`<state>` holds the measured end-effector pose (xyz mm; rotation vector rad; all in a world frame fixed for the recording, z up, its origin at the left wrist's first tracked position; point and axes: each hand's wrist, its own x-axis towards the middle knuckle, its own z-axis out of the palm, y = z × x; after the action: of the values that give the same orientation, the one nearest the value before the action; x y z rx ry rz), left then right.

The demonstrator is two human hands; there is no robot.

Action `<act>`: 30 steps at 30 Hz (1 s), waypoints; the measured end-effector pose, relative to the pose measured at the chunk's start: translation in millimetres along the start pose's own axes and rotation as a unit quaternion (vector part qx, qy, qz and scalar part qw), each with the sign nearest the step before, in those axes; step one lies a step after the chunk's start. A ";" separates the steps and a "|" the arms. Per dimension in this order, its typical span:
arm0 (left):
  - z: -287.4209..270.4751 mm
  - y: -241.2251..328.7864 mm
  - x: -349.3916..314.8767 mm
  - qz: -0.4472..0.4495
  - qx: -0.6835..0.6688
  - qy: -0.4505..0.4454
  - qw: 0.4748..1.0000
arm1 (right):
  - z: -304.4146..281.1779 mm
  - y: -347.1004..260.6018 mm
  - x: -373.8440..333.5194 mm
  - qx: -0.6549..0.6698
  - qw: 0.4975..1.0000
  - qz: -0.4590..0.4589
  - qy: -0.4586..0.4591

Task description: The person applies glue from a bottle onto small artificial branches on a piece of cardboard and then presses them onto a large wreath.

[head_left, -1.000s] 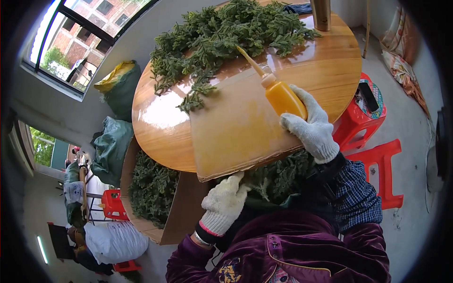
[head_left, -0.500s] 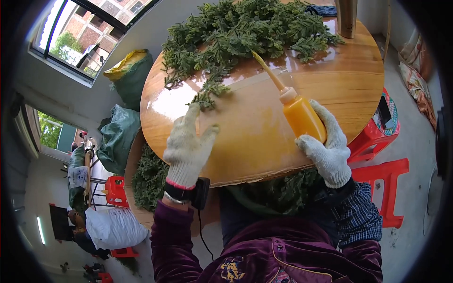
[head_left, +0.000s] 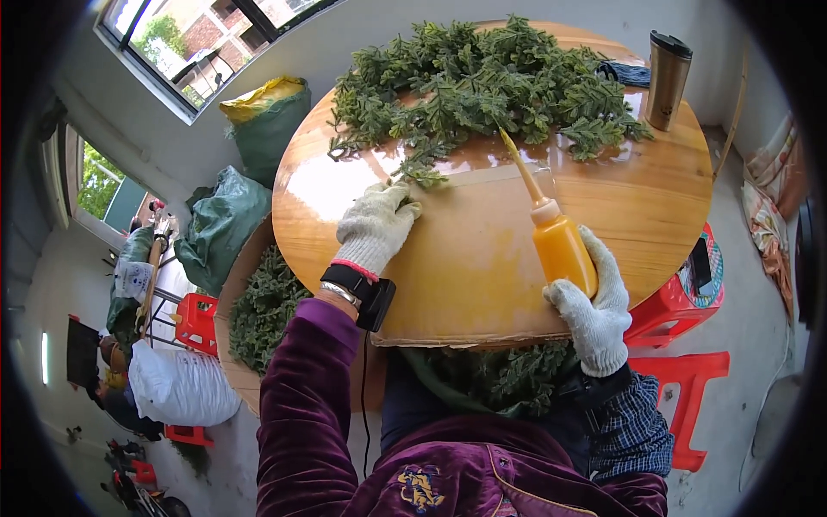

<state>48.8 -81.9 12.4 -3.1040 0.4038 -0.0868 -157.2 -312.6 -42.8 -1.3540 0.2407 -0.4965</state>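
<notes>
My left hand, in a white knit glove, curls closed at the near end of a green fir sprig; its fingertips partly hide that end. In my gloved right hand is a squeeze bottle of orange-yellow liquid, tilted with its long tapered nozzle pointing up and away toward the greenery. Under both hands a stained cardboard sheet lies on the round wooden table. A large heap of fir branches covers the table's far side.
A steel tumbler stands at the far right of the table, near some dark blue strands. More greenery fills a cardboard box at the left. Red stools stand to the right. Green sacks lean by the left wall.
The view has shifted and turned. My left hand's stretched index finger and thumb have drawn in around the sprig's end. The right hand still holds the bottle at a similar tilt.
</notes>
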 end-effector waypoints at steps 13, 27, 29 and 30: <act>6.8 -48.7 -71.0 0.012 -0.640 0.000 0.768 | -2.4 -1.0 0.4 0.001 1.000 0.000 0.005; 10.3 -54.3 -86.8 -0.067 -0.823 -0.114 0.552 | -1.2 -0.9 -1.6 -0.012 1.000 -0.015 0.000; 12.3 -57.9 -84.2 -0.089 -0.830 -0.108 0.540 | -1.9 -0.7 -1.0 -0.009 1.000 -0.017 0.003; 13.3 -59.1 -83.1 -0.111 -0.836 -0.102 0.527 | -1.6 -1.5 -0.7 -0.022 1.000 -0.018 0.001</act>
<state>-15.5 -3.4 -4.3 -4.7566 -0.1722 1.6920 -158.8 -313.9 -41.7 -1.4035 0.2307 -0.5257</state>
